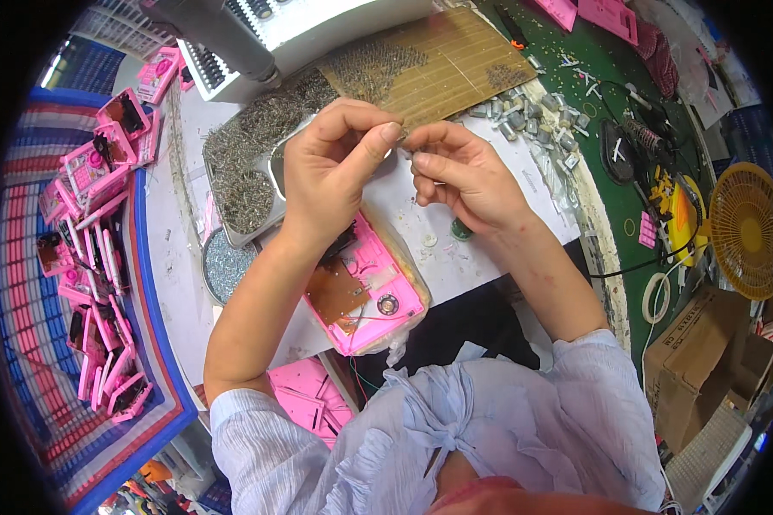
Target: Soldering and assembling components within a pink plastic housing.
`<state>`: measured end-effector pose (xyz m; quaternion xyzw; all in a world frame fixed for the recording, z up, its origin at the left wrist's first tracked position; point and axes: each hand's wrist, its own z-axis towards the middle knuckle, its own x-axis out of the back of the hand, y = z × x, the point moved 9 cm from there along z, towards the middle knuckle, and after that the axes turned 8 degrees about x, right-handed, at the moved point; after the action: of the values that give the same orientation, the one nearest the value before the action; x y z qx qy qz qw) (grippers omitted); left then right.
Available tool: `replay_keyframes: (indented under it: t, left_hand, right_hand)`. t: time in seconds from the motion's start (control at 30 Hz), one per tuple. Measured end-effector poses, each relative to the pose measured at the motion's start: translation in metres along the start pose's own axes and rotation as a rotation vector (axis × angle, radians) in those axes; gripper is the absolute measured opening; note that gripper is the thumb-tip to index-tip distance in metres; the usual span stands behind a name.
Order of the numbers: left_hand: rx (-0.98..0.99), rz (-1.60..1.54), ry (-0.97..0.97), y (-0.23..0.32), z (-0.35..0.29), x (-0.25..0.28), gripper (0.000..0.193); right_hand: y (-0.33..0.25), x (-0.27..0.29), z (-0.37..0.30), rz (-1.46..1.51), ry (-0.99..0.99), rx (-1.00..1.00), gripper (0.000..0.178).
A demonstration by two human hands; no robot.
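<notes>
My left hand [335,163] and my right hand [468,176] are raised close together over the table. Both are closed, thumb against fingers, and their tips meet around something tiny and dark that I cannot make out. Below them an open pink plastic housing [404,319] lies on a padded support. Inside it are a brown circuit board [335,290], a round metal part [387,304] and thin wires. To the left of my hands, a metal tray [240,202] is heaped with small wiry metal parts. Beyond my fingers is a brown board [455,51] with many small metal pieces on it.
A round dish of tiny screws [229,266] sits left of the housing. Silver motor-like parts [532,120] are piled to the right. Pink housings [94,176] fill a striped bag at far left. At right are a yellow fan [745,232] and a cardboard box [691,343].
</notes>
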<state>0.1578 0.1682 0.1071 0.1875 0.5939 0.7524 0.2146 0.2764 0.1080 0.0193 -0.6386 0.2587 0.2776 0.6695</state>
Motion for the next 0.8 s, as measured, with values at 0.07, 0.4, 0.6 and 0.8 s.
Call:
replay_keyframes:
  t: [0.07, 0.4, 0.6, 0.8]
  left_hand:
    - [-0.013, 0.024, -0.001, -0.001, -0.002, 0.001, 0.007]
    - [-0.096, 0.161, 0.022, -0.004, -0.004, 0.000, 0.005]
    - [-0.204, 0.307, 0.049, 0.006, -0.007, -0.002, 0.006]
    - [-0.206, 0.340, 0.062, 0.006, -0.006, -0.003, 0.007]
  right_hand:
    - [-0.003, -0.004, -0.005, -0.019, 0.032, -0.010, 0.027]
    - [-0.008, -0.011, 0.001, -0.070, 0.076, 0.013, 0.029]
    - [-0.006, -0.009, 0.001, -0.084, 0.084, 0.023, 0.029]
    - [-0.007, -0.007, 0.002, -0.097, 0.091, 0.038, 0.029]
